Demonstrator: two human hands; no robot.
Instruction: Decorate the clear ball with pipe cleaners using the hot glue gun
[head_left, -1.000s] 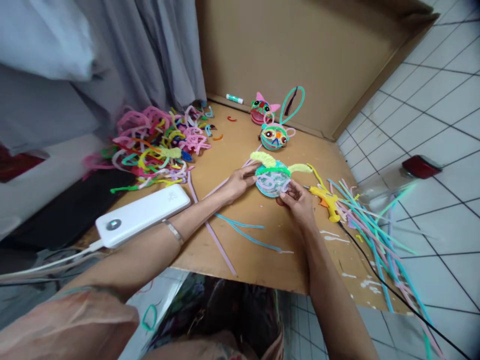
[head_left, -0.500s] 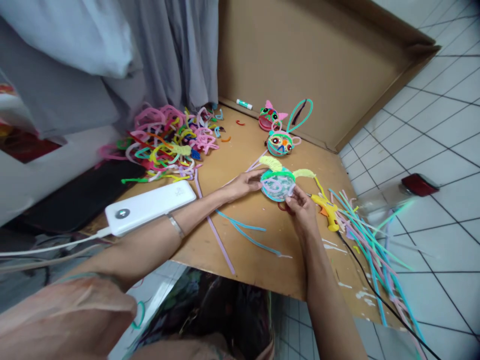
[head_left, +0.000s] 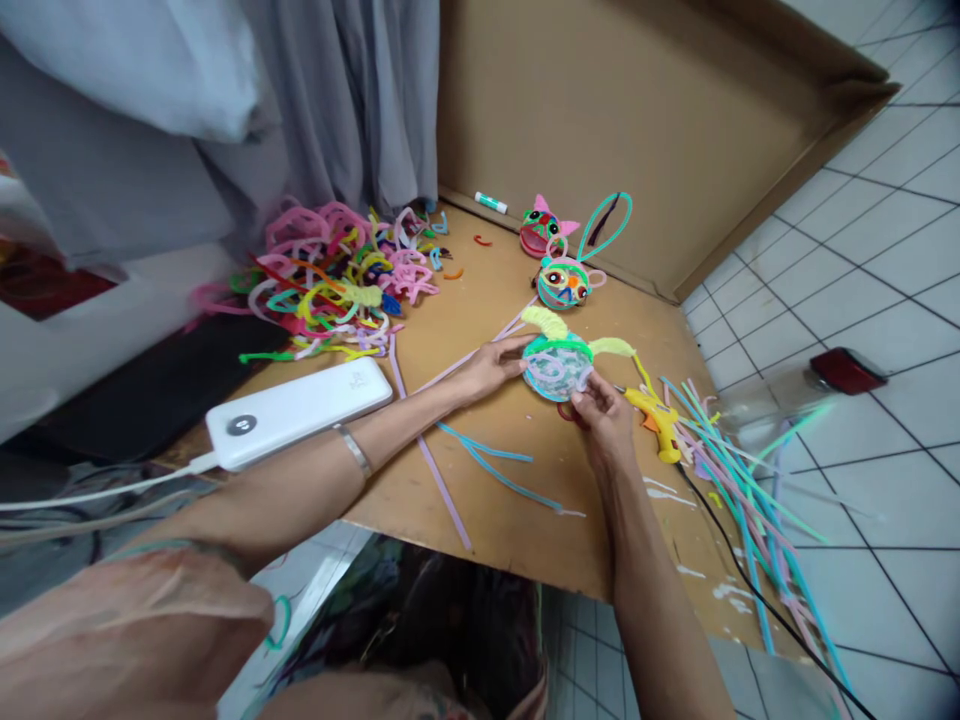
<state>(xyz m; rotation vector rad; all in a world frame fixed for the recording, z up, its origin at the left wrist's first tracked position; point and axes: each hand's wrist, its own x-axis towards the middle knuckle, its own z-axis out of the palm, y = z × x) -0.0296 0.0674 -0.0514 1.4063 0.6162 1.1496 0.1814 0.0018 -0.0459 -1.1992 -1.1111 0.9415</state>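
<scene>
Between my two hands is a round pipe-cleaner craft piece (head_left: 556,370), blue with a green band, a lilac coil on its front and two pale yellow horn-like parts on top. My left hand (head_left: 491,368) grips its left edge with thumb and fingers. At its lower right edge, my right hand (head_left: 602,408) pinches it near a small lilac bit. Just right of that hand lies a yellow glue gun (head_left: 657,422). Behind the piece sit two finished-looking animal heads, one with round pink ears (head_left: 562,284), the other with pointed pink ears (head_left: 543,232).
A tangled heap of coloured pipe cleaners (head_left: 330,275) covers the table's left side. Nearer me lies a white power bank (head_left: 300,412) with a cable. Straight pipe cleaners (head_left: 750,490) lie at the right edge beside a clear jar with a red lid (head_left: 847,371). A glue stick (head_left: 491,203) rests by the cardboard wall (head_left: 585,120).
The view has shifted very slightly. Both hands keep the same hold on the craft piece, which has hardly moved.
</scene>
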